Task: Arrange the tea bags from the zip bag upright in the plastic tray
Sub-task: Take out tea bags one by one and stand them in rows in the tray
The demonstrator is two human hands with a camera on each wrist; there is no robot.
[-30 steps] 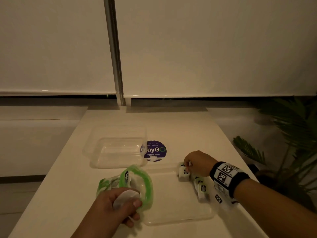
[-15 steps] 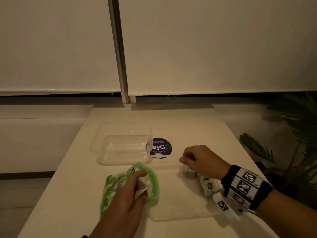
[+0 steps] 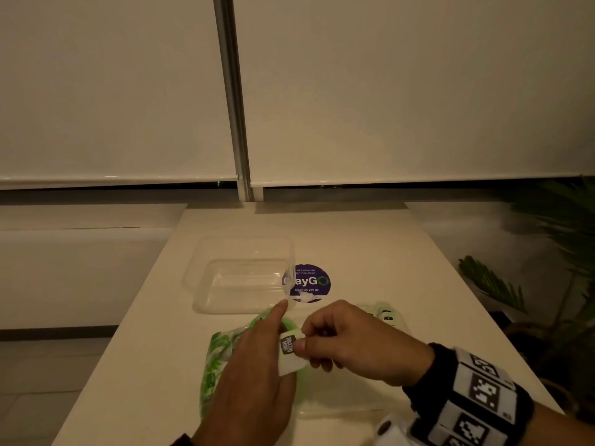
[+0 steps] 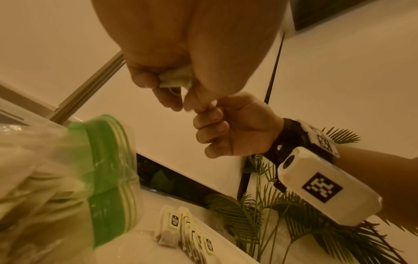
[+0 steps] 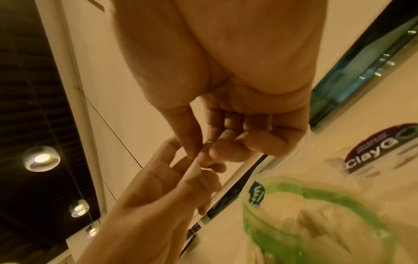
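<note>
One white tea bag (image 3: 288,353) hangs above the mouth of the green-rimmed zip bag (image 3: 216,360). My left hand (image 3: 277,344) grips it from the left, index finger stretched out. From the right, my right hand (image 3: 301,344) pinches its dark-tagged top between thumb and finger. The left wrist view has the tea bag (image 4: 175,79) crumpled in my left hand (image 4: 172,92), and my right hand (image 4: 207,111) touches it. A row of tea bags (image 4: 186,230) stands along the right side of the flat clear tray (image 3: 341,411); the head view shows little of these tea bags (image 3: 384,314).
A deeper clear plastic container (image 3: 206,304) sits at the back left of the white table (image 3: 370,239), beside a round purple sticker (image 3: 310,282). Palm leaves (image 3: 492,281) stand off the table's right edge. The zip bag (image 5: 316,214) holds more tea bags.
My right hand left the standing row and moved left to meet my left hand. My left hand rose from the zip bag's mouth with a tea bag, which both hands now hold.
</note>
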